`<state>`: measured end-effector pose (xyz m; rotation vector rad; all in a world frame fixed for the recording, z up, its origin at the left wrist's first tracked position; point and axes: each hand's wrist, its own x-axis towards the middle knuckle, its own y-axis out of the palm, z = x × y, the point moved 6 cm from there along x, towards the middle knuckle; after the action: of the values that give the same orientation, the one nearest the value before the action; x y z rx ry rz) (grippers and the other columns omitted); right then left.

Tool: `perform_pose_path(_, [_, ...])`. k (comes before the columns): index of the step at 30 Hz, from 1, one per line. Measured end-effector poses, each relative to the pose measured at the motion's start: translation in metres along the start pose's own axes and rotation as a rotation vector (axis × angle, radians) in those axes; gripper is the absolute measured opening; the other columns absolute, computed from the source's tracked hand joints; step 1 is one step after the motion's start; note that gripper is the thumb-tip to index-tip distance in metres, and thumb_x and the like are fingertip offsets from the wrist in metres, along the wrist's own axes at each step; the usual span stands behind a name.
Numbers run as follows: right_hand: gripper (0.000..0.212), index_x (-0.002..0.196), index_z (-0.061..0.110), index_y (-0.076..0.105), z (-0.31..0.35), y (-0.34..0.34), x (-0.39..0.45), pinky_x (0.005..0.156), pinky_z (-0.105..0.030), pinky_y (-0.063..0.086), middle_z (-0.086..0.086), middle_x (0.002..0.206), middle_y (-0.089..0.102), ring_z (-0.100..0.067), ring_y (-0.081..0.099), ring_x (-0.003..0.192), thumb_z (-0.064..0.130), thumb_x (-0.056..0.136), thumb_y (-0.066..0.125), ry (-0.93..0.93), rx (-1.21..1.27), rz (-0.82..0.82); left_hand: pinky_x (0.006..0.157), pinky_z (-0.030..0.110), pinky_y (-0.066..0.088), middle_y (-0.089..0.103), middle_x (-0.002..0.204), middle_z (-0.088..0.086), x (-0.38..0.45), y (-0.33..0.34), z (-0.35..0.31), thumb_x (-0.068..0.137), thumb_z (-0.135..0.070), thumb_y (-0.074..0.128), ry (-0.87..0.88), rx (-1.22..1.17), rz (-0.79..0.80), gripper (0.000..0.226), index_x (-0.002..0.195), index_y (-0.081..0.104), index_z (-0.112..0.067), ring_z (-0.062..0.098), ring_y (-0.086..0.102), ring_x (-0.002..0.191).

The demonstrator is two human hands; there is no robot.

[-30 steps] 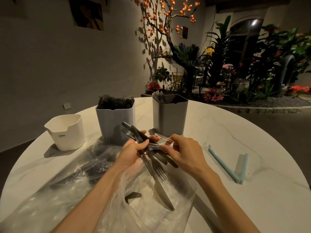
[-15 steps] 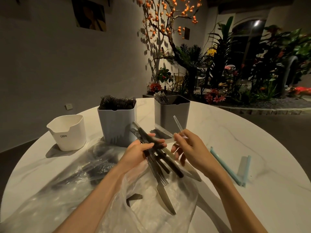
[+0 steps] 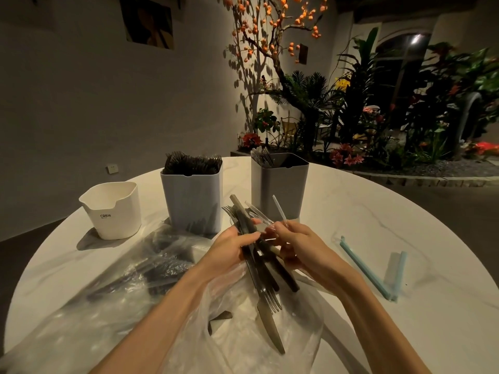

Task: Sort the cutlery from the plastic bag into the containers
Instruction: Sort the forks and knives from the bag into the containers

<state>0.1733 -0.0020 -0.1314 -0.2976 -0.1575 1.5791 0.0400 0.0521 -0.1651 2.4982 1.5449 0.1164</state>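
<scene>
My left hand [image 3: 226, 249] grips a bundle of dark plastic cutlery [image 3: 266, 273], knives and forks, above the crumpled clear plastic bag [image 3: 129, 314]. My right hand [image 3: 299, 242] pinches a clear plastic piece [image 3: 279, 210] that stands up from its fingers, right beside the bundle. A second clear piece [image 3: 258, 211] sticks out between the two hands. Behind them stand three containers: a white one [image 3: 113, 211] at the left, a light grey one [image 3: 193, 201] full of dark cutlery, and a darker grey one [image 3: 280, 182] with a few pieces in it.
The round white marble table [image 3: 405, 211] carries a pale blue bag clip [image 3: 378, 271] lying open at the right. More dark cutlery lies inside the bag at the left. Plants and a decorative tree stand beyond the table's far edge.
My right hand drew a clear piece away from the bundle, then came back close to my left hand. Both hands have risen slightly toward the containers.
</scene>
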Motion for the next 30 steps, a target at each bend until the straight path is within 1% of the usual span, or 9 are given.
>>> perform_pose_path(3, [0.032,0.108,0.014,0.060,-0.001,0.000,0.000,0.058,-0.018,0.045,0.005,0.089,0.063,-0.006,0.058,0.071,0.035,0.109,0.037,-0.008,-0.081,-0.028,0.112,0.061,0.039,0.066,0.126,0.026,-0.005,0.010,0.000,0.101,-0.012,0.049,-0.016,-0.068,0.080,0.034,0.130,0.059,0.000,0.040,0.061,0.122])
perform_pose_path(6, [0.035,0.107,0.010,0.064,-0.003,-0.006,0.003,0.056,-0.019,0.043,0.000,0.076,0.054,-0.007,0.051,0.064,0.032,0.109,0.037,-0.058,-0.057,-0.107,0.110,0.056,0.042,0.067,0.126,0.021,-0.009,0.015,-0.005,0.106,-0.026,0.036,-0.064,-0.207,0.119,0.043,0.134,0.056,-0.002,0.033,0.063,0.120])
perform_pose_path(9, [0.032,0.103,0.012,0.066,-0.006,-0.006,0.003,0.055,-0.019,0.044,-0.002,0.074,0.055,-0.007,0.051,0.061,0.027,0.110,0.039,-0.058,-0.046,-0.094,0.104,0.038,0.047,0.075,0.111,0.004,-0.014,0.009,-0.017,0.107,-0.049,0.025,0.101,0.277,0.004,0.058,0.114,0.068,-0.011,0.017,0.067,0.112])
perform_pose_path(12, [0.030,0.101,0.011,0.066,-0.008,-0.005,0.003,0.053,-0.018,0.044,-0.002,0.072,0.057,-0.006,0.051,0.056,0.027,0.109,0.042,-0.029,-0.015,-0.053,0.083,0.037,0.049,0.064,0.093,0.005,-0.022,0.001,-0.027,0.097,-0.069,0.023,0.279,0.832,-0.198,0.065,0.088,0.057,-0.014,0.018,0.062,0.086])
perform_pose_path(18, [0.031,0.111,0.008,0.064,0.006,-0.011,-0.006,0.049,-0.017,0.037,-0.004,0.075,0.051,-0.008,0.041,0.054,0.030,0.108,0.042,-0.066,0.044,-0.009,0.052,0.040,0.044,0.053,0.059,0.005,-0.039,-0.018,-0.059,0.106,-0.038,0.039,0.641,1.018,-0.604,0.055,0.061,0.052,-0.008,0.019,0.050,0.052])
perform_pose_path(21, [0.032,0.112,0.008,0.064,0.008,-0.009,-0.009,0.050,-0.017,0.038,-0.002,0.072,0.052,-0.006,0.043,0.053,0.031,0.108,0.041,-0.085,-0.007,0.033,0.046,0.036,0.040,0.047,0.052,0.004,-0.041,-0.026,-0.064,0.104,-0.030,0.045,0.686,0.992,-0.671,0.054,0.055,0.046,-0.009,0.016,0.043,0.046])
perform_pose_path(24, [0.031,0.110,0.013,0.064,0.009,-0.005,-0.010,0.052,-0.018,0.037,-0.003,0.075,0.052,-0.008,0.042,0.056,0.033,0.108,0.042,-0.104,-0.040,0.065,0.051,0.033,0.045,0.056,0.062,0.004,-0.043,-0.031,-0.069,0.098,-0.031,0.042,0.711,0.817,-0.677,0.044,0.061,0.054,-0.010,0.018,0.054,0.055])
perform_pose_path(28, [0.025,0.111,0.018,0.061,0.026,-0.006,-0.015,0.056,-0.015,0.041,0.005,0.081,0.055,-0.007,0.048,0.066,0.035,0.107,0.043,-0.139,-0.371,0.218,0.066,0.021,0.055,0.071,0.079,0.006,-0.032,-0.035,-0.078,0.110,-0.023,0.036,0.493,0.225,-0.422,0.031,0.100,0.064,-0.013,0.018,0.069,0.074])
perform_pose_path(30, [0.021,0.109,0.018,0.060,0.045,-0.007,-0.016,0.059,-0.017,0.045,0.007,0.086,0.056,-0.007,0.050,0.071,0.030,0.108,0.042,-0.102,-0.603,0.321,0.070,0.027,0.053,0.070,0.073,0.003,-0.025,-0.031,-0.091,0.110,-0.025,0.035,0.393,0.310,-0.343,0.029,0.106,0.063,-0.017,0.013,0.064,0.069])
